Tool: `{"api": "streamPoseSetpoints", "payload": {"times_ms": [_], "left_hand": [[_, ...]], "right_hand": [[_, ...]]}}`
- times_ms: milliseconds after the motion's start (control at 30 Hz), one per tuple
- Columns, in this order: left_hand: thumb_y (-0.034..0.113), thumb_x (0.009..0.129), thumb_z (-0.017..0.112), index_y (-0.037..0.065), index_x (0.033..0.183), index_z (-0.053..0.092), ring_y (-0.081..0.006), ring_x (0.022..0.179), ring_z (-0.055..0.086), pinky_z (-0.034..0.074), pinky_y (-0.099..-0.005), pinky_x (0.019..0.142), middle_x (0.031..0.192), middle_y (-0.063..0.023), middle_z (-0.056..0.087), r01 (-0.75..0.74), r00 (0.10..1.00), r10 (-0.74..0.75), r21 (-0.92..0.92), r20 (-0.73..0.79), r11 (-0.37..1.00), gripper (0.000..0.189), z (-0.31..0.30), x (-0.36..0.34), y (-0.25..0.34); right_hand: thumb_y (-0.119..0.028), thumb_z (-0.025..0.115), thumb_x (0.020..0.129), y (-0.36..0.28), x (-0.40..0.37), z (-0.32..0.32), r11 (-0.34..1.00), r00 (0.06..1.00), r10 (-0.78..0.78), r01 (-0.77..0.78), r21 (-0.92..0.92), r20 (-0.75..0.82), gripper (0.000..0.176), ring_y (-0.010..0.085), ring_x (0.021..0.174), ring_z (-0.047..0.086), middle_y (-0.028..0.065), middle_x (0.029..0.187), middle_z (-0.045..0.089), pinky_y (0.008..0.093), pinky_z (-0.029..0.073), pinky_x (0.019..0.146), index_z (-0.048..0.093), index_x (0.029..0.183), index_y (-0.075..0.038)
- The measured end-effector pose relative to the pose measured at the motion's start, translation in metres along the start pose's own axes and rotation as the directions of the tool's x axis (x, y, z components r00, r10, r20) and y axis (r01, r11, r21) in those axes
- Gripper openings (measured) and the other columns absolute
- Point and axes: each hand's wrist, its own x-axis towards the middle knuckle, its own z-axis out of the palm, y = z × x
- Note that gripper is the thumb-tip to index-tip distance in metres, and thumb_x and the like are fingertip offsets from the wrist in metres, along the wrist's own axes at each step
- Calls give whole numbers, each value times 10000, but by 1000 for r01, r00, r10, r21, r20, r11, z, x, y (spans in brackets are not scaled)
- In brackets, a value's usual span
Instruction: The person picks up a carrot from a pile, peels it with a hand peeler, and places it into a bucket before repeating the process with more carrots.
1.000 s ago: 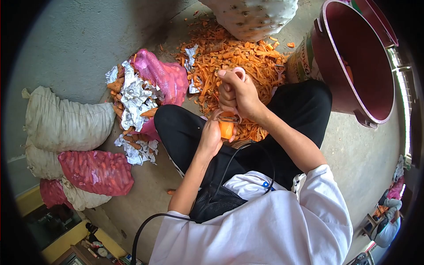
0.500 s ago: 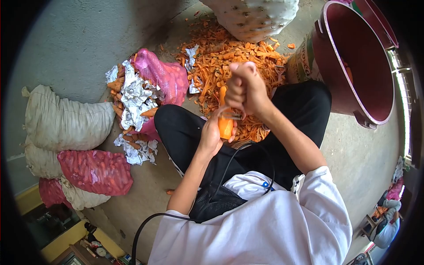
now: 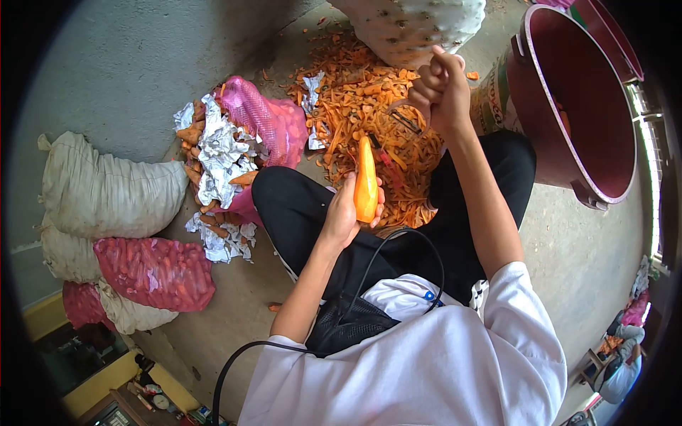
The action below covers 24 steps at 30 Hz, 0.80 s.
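My left hand is wrapped around the thick end of a peeled, bright orange carrot, whose narrow tip points away from me. Farther out and to the right, my right hand is closed around a peeler; the handle is mostly hidden by the fingers, while the blade end sticks out to the left. The peeler is apart from the carrot. Beneath both hands, between my legs and beyond, spreads a heap of orange carrot peelings.
A deep maroon tub stands at the right with some orange inside. To the left are a pink mesh sack, crumpled paper with unpeeled carrots, a full pale sack and a red mesh sack. A bulging white sack sits ahead.
My right hand has swung away from the carrot, outward and to the right, taking the peeler with it. The left hand stays nearly in place with the carrot, which now shows whole above the fingers.
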Motion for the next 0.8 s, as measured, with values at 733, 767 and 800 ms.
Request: {"api": "streamPoseSetpoints", "payload": {"times_ms": [733, 767, 800], "left_hand": [[367, 965, 426, 76, 1150, 482, -172, 895, 558, 469, -353, 775, 984, -69, 566, -159, 982, 136, -183, -135, 970, 350, -10, 13, -2], [372, 965, 424, 77, 1158, 478, -169, 926, 548, 459, -353, 798, 1006, -64, 560, -198, 973, 167, -196, -162, 960, 356, -12, 15, -2], [376, 965, 422, 79, 1166, 474, -165, 957, 538, 449, -353, 820, 1027, -59, 554, -239, 961, 200, -207, -189, 949, 362, -16, 18, -2]], "right_hand": [[-379, 621, 855, 82, -39, -17, 312, 997, 35, 53, -949, 67, 332, 72, 469, 498, 25, 674, 556, 236, 408, 388, 573, 910, -55], [-372, 636, 846, 70, -42, -4, 357, 988, 141, 5, -934, 59, 341, 80, 539, 513, 28, 720, 560, 246, 427, 458, 572, 946, -52], [-365, 652, 838, 54, -48, 10, 395, 968, 245, -45, -917, 58, 357, 88, 609, 527, 31, 765, 564, 255, 447, 528, 571, 983, -49]]}}
